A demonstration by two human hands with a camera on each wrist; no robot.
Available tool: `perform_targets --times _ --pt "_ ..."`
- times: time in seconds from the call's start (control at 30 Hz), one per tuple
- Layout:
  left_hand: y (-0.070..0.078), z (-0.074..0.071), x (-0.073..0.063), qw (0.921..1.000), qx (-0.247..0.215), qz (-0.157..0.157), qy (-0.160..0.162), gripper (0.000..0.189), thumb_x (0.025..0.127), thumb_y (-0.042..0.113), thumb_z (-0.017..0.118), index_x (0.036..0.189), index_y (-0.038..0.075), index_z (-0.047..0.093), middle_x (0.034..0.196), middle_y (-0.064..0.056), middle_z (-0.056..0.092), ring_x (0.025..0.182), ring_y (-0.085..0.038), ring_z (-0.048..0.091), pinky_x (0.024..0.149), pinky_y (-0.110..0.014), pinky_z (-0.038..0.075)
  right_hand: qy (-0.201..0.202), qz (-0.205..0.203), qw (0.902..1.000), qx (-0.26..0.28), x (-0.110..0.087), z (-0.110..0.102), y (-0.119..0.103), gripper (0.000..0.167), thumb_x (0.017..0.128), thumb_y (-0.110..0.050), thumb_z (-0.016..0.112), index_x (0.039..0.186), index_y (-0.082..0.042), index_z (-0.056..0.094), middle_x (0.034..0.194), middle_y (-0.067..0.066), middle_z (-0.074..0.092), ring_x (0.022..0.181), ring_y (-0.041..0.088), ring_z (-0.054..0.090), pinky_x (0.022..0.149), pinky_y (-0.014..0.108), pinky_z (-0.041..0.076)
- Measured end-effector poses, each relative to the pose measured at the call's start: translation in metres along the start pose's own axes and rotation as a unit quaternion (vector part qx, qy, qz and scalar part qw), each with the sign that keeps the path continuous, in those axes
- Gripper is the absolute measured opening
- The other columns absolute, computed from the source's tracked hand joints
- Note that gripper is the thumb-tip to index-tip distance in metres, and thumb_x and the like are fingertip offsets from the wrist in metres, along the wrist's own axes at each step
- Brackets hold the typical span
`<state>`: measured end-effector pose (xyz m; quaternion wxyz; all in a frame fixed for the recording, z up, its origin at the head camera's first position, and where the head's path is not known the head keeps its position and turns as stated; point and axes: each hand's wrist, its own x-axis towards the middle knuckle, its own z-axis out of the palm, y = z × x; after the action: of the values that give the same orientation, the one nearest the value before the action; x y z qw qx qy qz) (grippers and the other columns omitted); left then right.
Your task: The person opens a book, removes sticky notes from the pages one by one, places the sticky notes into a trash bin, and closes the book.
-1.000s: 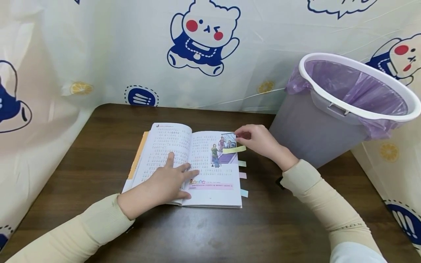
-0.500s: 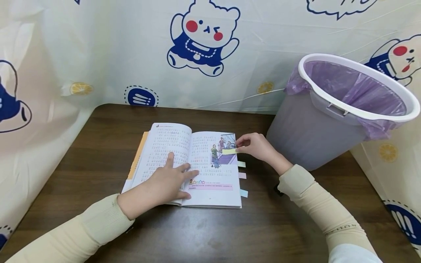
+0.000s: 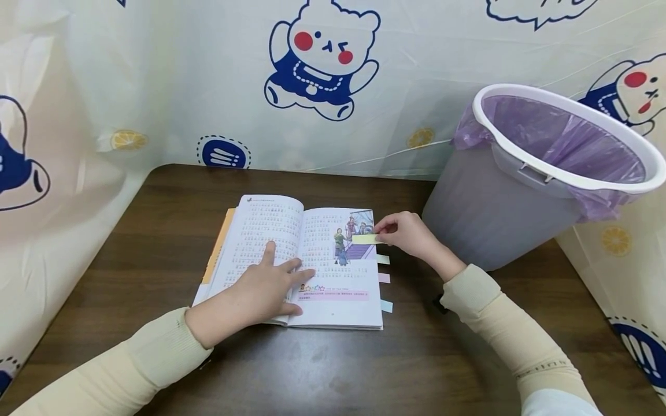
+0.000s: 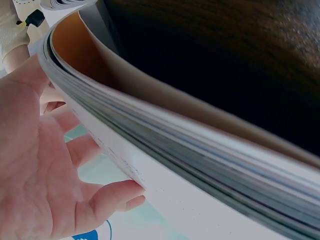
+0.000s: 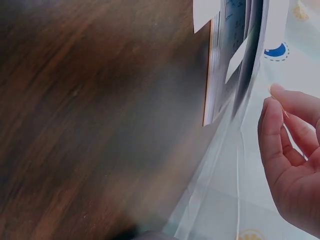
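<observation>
An open book (image 3: 338,315) lies on the table, its right page carrying a coloured picture near the top. My left hand (image 3: 255,292) rests with spread fingers across the lower left page and the gutter. At the right page's outer edge, my right hand (image 3: 411,234) pinches the end of a yellow sticky tab (image 3: 363,238) that lies across the picture. Below it, a pale green tab (image 3: 383,259), a pink tab (image 3: 384,278) and a blue tab (image 3: 386,305) stick out from the book. The left wrist view shows the hand (image 4: 45,165) against the curved page block (image 4: 175,135).
A grey trash bin (image 3: 499,202) with a purple liner (image 3: 562,130) stands right of the book, close behind the right hand. A printed curtain (image 3: 208,75) hangs behind and beside the dark wooden table (image 3: 338,370).
My right hand has come down from the page's upper corner to the yellow tab and now pinches its outer end. The left hand has stayed still.
</observation>
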<state>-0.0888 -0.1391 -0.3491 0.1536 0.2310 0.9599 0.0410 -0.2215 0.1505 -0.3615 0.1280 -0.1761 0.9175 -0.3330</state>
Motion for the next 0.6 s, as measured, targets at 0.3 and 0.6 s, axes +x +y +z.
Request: perform_targets --times 0.3,0.6 --pt "0.001 0.001 -0.002 1.0000 -0.005 -0.004 -0.001 0.073 0.083 0.047 0.083 0.147 0.022 0.059 0.150 -0.016 0.053 0.137 -0.068 0.028 0.079 -0.070 0.053 0.011 -0.014 0.9998 0.009 -0.009 -0.002 -0.002 0.008 0.091 -0.007 0.078 0.099 -0.005 0.079 0.085 0.008 0.066 0.072 0.023 0.056 0.065 0.031 0.052" --pt "0.000 0.000 -0.001 1.0000 -0.002 0.004 0.008 0.072 0.083 0.047 0.083 0.147 0.022 0.059 0.149 -0.016 0.054 0.136 -0.068 0.030 0.077 -0.068 0.054 0.028 -0.028 0.9991 0.016 -0.015 -0.005 -0.003 0.009 0.090 -0.007 0.079 0.098 -0.004 0.079 0.084 0.007 0.067 0.071 0.024 0.056 0.064 0.032 0.053"
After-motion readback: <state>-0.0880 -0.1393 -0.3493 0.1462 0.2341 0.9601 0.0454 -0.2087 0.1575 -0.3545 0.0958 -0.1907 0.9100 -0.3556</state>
